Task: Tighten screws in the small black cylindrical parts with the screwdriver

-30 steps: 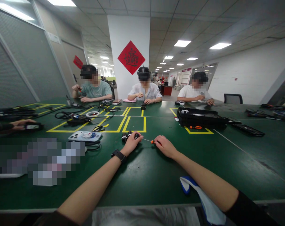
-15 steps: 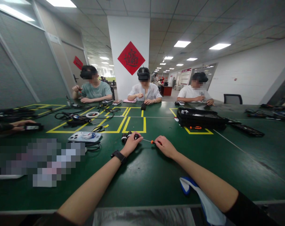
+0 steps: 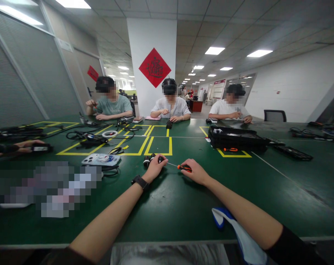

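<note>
My left hand (image 3: pixel 155 168), with a black watch on its wrist, is closed around a small black cylindrical part (image 3: pixel 161 159) just above the green table. Two similar black parts with pale bands (image 3: pixel 146 162) are just left of those fingers. In my right hand (image 3: pixel 196 172) is a screwdriver (image 3: pixel 185 168) with an orange and black handle. Its thin metal shaft points left at the part in my left hand. Whether the tip touches it is too small to tell. My right fingers curl round the back of the handle, leaving most of its front visible.
A phone (image 3: pixel 101 159) lies on a black thing left of my left hand. Stacked black trays (image 3: pixel 238 138) stand at the right, with an orange-handled tool (image 3: pixel 230 149) before them. A blue-white cloth (image 3: pixel 233 228) hangs over the near edge. Several people sit around the table.
The fingers of my right hand have shifted on the screwdriver, so more of the handle shows. My left hand stays on the black part. The whole view has moved slightly.
</note>
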`<act>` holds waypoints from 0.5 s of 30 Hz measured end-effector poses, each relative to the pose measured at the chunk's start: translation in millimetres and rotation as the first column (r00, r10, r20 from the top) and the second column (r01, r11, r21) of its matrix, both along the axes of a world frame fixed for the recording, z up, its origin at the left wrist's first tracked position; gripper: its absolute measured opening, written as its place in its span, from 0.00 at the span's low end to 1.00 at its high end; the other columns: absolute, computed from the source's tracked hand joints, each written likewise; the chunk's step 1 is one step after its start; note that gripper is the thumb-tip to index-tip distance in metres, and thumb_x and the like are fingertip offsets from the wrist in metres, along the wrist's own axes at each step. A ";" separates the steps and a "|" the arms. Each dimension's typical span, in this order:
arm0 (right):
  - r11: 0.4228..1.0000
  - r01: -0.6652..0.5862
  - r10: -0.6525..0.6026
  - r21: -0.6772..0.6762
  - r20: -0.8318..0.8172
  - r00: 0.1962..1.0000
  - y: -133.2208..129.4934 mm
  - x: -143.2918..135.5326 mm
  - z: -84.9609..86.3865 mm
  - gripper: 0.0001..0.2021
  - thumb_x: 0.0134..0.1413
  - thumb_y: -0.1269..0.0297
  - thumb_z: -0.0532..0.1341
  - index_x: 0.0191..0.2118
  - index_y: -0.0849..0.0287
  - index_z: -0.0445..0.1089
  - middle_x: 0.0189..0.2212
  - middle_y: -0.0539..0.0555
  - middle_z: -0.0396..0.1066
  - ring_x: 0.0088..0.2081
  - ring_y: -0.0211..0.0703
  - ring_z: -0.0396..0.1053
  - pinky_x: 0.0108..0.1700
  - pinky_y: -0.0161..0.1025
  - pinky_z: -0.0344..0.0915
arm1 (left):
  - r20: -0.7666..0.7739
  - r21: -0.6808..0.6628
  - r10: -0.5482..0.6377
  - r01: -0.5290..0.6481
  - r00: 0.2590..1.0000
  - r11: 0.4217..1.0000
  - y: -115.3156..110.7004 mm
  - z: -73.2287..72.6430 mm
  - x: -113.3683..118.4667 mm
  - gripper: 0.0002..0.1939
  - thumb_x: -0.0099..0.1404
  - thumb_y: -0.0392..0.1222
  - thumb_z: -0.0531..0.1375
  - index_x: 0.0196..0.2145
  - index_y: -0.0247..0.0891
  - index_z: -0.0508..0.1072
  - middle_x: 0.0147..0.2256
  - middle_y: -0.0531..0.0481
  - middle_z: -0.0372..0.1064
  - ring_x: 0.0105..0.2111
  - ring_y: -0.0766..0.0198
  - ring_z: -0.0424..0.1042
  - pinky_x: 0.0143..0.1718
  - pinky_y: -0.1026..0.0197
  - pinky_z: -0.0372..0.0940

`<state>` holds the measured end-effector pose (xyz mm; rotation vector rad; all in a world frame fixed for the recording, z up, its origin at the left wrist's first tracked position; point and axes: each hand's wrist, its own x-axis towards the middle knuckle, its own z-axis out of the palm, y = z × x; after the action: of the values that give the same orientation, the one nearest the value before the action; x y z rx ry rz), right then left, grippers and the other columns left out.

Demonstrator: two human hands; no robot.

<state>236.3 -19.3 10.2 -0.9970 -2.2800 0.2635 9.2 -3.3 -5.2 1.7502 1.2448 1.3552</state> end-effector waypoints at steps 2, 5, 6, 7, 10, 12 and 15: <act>1.000 -0.012 0.012 -0.007 0.007 1.000 -0.4 0.8 0.8 0.07 0.50 0.66 0.57 0.36 0.59 0.68 0.34 0.53 0.65 0.38 0.41 0.60 0.42 0.40 0.57 | 0.004 0.002 0.001 -0.001 1.000 1.000 -0.2 -0.2 0.1 0.13 0.55 0.50 0.56 0.33 0.38 0.65 0.28 0.54 0.65 0.28 0.67 0.66 0.34 0.63 0.61; 1.000 -0.016 0.017 0.006 -0.019 1.000 -0.3 0.7 0.1 0.06 0.50 0.69 0.56 0.34 0.59 0.68 0.34 0.53 0.65 0.39 0.41 0.61 0.42 0.39 0.58 | 0.016 -0.009 0.001 -0.001 1.000 1.000 -0.2 -0.1 -0.1 0.12 0.55 0.49 0.56 0.33 0.38 0.65 0.28 0.54 0.65 0.28 0.67 0.67 0.34 0.63 0.61; 1.000 -0.015 0.015 0.011 -0.031 0.999 -0.2 0.4 -0.5 0.05 0.49 0.69 0.57 0.34 0.59 0.68 0.34 0.53 0.65 0.38 0.41 0.61 0.42 0.39 0.58 | 0.022 -0.019 0.000 0.000 1.000 1.000 -0.2 0.1 -0.2 0.12 0.55 0.49 0.55 0.33 0.38 0.65 0.29 0.54 0.65 0.28 0.67 0.67 0.34 0.63 0.61; 1.000 -0.012 0.013 0.016 -0.042 0.999 -0.1 0.1 -1.1 0.06 0.48 0.69 0.57 0.34 0.59 0.68 0.33 0.53 0.65 0.38 0.41 0.61 0.41 0.39 0.58 | 0.029 -0.030 0.000 0.000 1.000 1.000 -0.2 0.2 -0.4 0.12 0.55 0.49 0.55 0.33 0.38 0.65 0.29 0.54 0.66 0.28 0.67 0.67 0.34 0.62 0.61; 1.000 -0.001 0.003 0.027 -0.063 0.998 -0.6 -0.7 -1.9 0.08 0.46 0.69 0.60 0.36 0.59 0.67 0.34 0.53 0.64 0.38 0.41 0.61 0.41 0.39 0.59 | 0.031 -0.040 -0.001 0.002 1.000 0.999 -0.3 0.9 -0.9 0.13 0.55 0.50 0.55 0.33 0.38 0.65 0.28 0.54 0.66 0.28 0.66 0.67 0.33 0.62 0.61; 0.999 0.002 0.000 0.037 -0.060 0.998 -1.8 -1.2 -1.0 0.10 0.45 0.68 0.60 0.37 0.59 0.66 0.35 0.53 0.64 0.38 0.41 0.61 0.41 0.39 0.59 | 0.018 -0.027 0.001 0.000 1.000 1.000 -0.8 1.5 -0.9 0.13 0.54 0.50 0.56 0.33 0.38 0.66 0.28 0.54 0.66 0.27 0.66 0.67 0.33 0.62 0.61; 0.998 0.010 -0.008 0.054 -0.044 0.999 -3.9 -2.2 1.2 0.10 0.46 0.66 0.60 0.38 0.59 0.66 0.36 0.53 0.64 0.39 0.42 0.60 0.42 0.40 0.58 | 0.013 -0.020 0.005 -0.005 1.000 1.000 -1.6 2.6 -0.5 0.13 0.54 0.50 0.56 0.33 0.38 0.66 0.28 0.54 0.66 0.28 0.66 0.67 0.34 0.62 0.61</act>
<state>234.1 -23.2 11.4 -0.9641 -2.2309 0.2166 8.7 -4.9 -2.6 1.7231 1.2518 1.3505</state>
